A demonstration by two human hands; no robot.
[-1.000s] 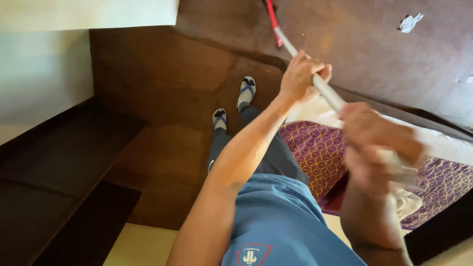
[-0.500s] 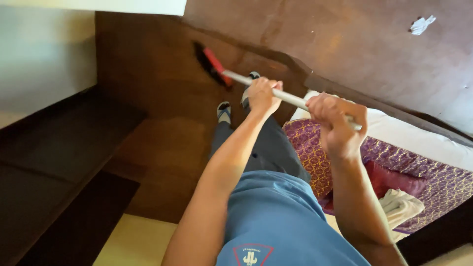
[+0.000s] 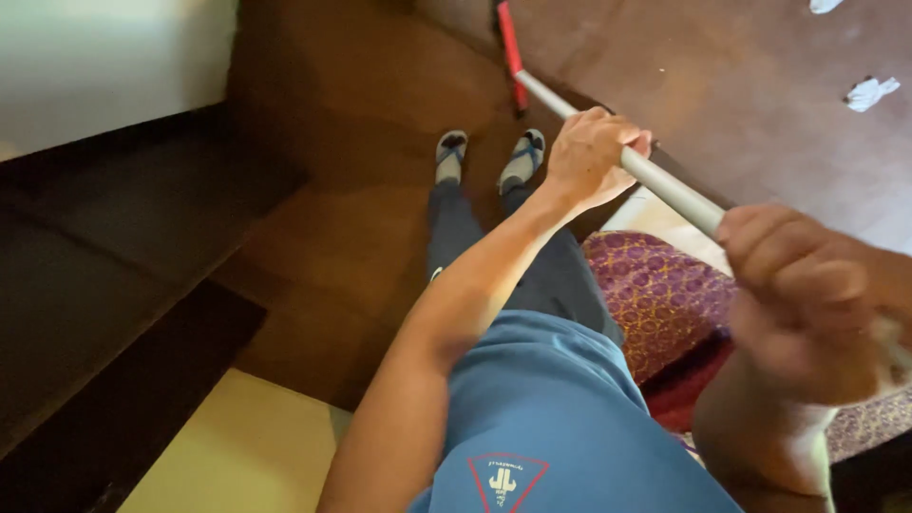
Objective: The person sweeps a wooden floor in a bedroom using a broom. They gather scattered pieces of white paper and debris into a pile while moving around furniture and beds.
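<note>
Left hand point(image 3: 594, 152) and right hand point(image 3: 807, 294) — both clenched around the grey broom handle point(image 3: 665, 185), which slants down to a red section point(image 3: 511, 47) over the dark wooden floor point(image 3: 361, 104). Bed edge point(image 3: 655, 285) flanks the right side — open floor lies ahead. Paper scraps point(image 3: 869, 92) lie far right.

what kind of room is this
Probably a bedroom, maybe in a hotel or home. A bed with a white sheet and a purple patterned cover stands on a dark wooden floor, beside dark wooden furniture.
</note>
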